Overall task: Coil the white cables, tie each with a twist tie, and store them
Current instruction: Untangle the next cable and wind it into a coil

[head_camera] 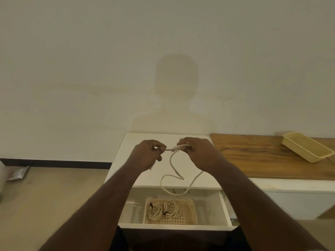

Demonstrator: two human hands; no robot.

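Above the counter's (137, 174) front edge, the left hand (145, 154) and right hand (197, 153) are pinching the white cable's (174, 165) ends, its slack trailing over the edge, needing even, matched loops.

The end of the white cable (175, 171) is covered by the fingers of the left hand (146, 154), so the plug there cannot be made out, and the right hand (197, 153) hides the part of cable that it pinches. Two thin dark ties (175, 191) at the table edge are too small to tell well. The drawer (224, 209) is partly covered by both forearms. The two coils (163, 209) in the basket (188, 212) are small and a little blurred. A silver packet (18, 173) on the floor is unclear, and the tray (306, 148) reaches the right edge.
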